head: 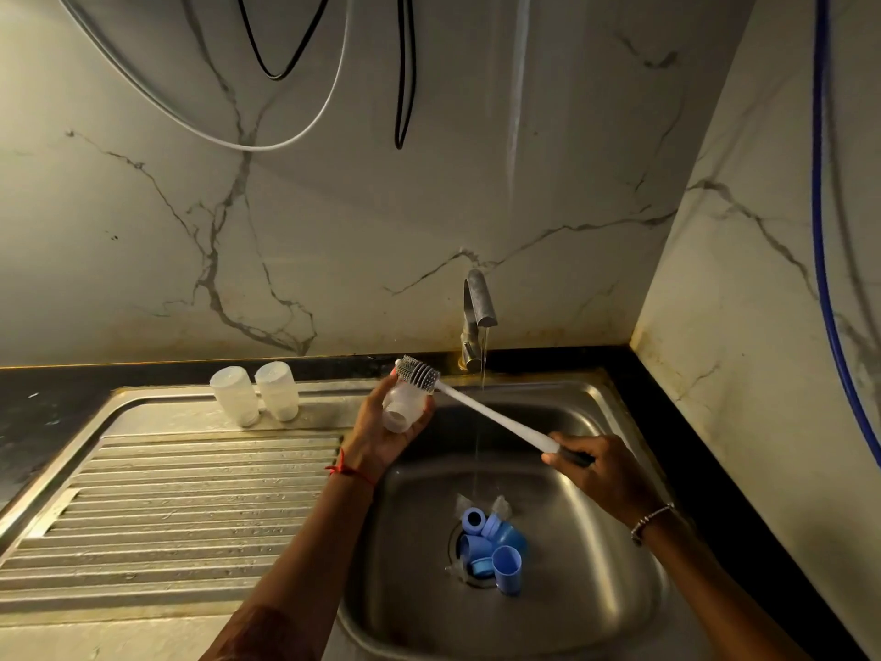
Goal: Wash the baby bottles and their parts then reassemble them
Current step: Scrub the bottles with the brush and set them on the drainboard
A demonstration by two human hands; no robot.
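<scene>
Currently the left hand [381, 436] grasps a clear baby bottle [400, 412] left of the tap [476, 322]. The right hand [596, 469] is clenched round the bottle brush [496, 417] handle, below-right of the tap; the bristle head lies against the bottle's far end. Two bottles [257, 393] stand inverted further left of the tap. Blue caps and collars [491, 546] lie below the tap, over the drain [451, 548]. Risk: brush pressure may push the wet bottle out of the palm; loose parts may block the drain under running water.

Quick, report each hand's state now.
Left hand: holding the bottle.
Right hand: holding the brush by its handle.
</scene>
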